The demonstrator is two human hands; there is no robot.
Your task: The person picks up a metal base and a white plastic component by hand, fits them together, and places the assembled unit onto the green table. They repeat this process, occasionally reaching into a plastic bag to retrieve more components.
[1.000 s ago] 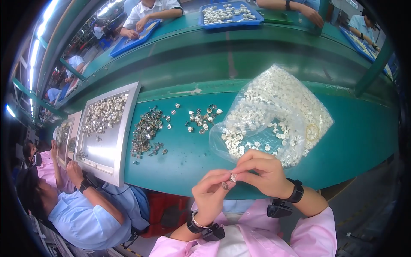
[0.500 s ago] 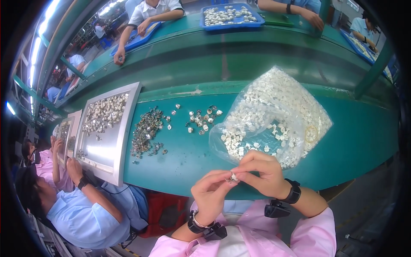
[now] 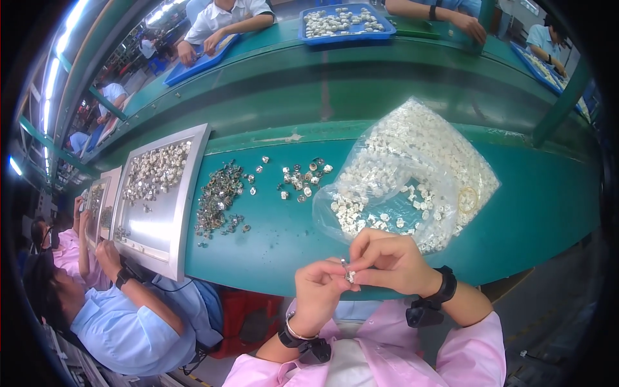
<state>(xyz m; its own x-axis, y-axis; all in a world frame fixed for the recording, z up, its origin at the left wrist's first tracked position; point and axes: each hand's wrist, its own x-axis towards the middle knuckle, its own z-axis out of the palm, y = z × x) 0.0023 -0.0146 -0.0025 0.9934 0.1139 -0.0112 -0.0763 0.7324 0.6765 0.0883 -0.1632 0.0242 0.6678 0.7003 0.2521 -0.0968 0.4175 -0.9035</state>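
At the bottom middle of the frame, the left hand (image 3: 319, 290) and the right hand (image 3: 392, 264) meet over the near edge of the green table (image 3: 271, 248). The thumb and finger of each hand are pinched on one small white and shiny piece (image 3: 349, 275), right where the hands meet. It is too little to see well. Just above the right hand, right of the middle, lies a big clear bag (image 3: 327, 198). It is full of little white bits (image 3: 412, 145), packed thick at its top and right. Its open mouth faces the lower left, with loose bits inside and green showing through. A thin yellowish ring (image 3: 467, 200) lies on the bag's right side. At the left of the frame is a flat tray with a silver rim (image 3: 193, 193). Lots of pale and shiny parts (image 3: 158, 169) fill its top, and a few sit at its lower left. Between this tray and the bag, a dark shiny heap (image 3: 219, 197) and a smaller bunch of parts (image 3: 303, 179) lie right on the table. At the top middle, a blue tray (image 3: 351, 38) holds white pieces (image 3: 332, 23), spread out loosely.
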